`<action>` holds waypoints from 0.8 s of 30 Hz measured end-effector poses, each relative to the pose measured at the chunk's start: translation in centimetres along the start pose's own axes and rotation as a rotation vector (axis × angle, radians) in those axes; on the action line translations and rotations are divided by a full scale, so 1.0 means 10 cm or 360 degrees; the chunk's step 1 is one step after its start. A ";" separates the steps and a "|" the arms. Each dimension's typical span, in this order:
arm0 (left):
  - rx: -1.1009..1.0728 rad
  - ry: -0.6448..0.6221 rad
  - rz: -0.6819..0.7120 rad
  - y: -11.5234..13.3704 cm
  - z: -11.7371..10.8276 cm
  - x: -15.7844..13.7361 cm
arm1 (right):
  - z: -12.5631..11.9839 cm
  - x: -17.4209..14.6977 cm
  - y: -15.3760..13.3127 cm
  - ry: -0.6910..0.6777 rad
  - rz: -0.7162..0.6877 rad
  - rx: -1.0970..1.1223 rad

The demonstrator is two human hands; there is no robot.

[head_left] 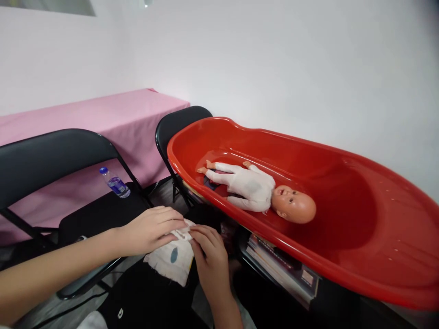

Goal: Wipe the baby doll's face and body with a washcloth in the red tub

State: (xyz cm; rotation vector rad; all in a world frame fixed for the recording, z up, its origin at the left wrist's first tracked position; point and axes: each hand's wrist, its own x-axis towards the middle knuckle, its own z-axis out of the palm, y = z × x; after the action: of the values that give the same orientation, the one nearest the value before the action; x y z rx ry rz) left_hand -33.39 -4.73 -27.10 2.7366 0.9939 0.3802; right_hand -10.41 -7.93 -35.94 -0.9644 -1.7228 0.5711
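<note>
Down on your lap, both hands are pinching the small white folded cloth with a blue spot (pixel 174 258): your left hand (pixel 149 228) lies curled over its top edge, your right hand (pixel 209 260) grips it from the side. Careful, the long red plastic baby tub (pixel 343 274) looks perched on a stack of books (pixel 284 269), overhanging. Bump its rim with an elbow and it could tip, spilling out the bald plastic doll in a white romper (pixel 260 192).
</note>
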 end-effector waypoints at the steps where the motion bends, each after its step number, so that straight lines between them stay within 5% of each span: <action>1: 0.0072 0.0019 0.0009 -0.02 0.06 -0.08 | 0.01 -0.05 0.00 -0.0010 -0.0003 0.0019; 10: 0.0221 0.0352 0.0040 0.07 0.19 -0.57 | -0.05 -0.37 -0.03 -0.0036 -0.0009 -0.0082; 15: 0.0184 0.0352 0.0099 0.24 0.24 -0.70 | -0.10 -0.51 -0.10 -0.0063 -0.0064 -0.0194; 24: 0.0043 0.0148 0.0084 0.19 0.46 -0.99 | -0.08 -0.65 -0.12 -0.0119 -0.0104 -0.0335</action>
State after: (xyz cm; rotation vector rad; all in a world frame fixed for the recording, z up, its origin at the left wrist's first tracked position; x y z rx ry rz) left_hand -38.17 -13.12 -32.58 2.7972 0.9570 0.5111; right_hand -9.15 -14.02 -38.37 -1.0397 -1.9023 0.3930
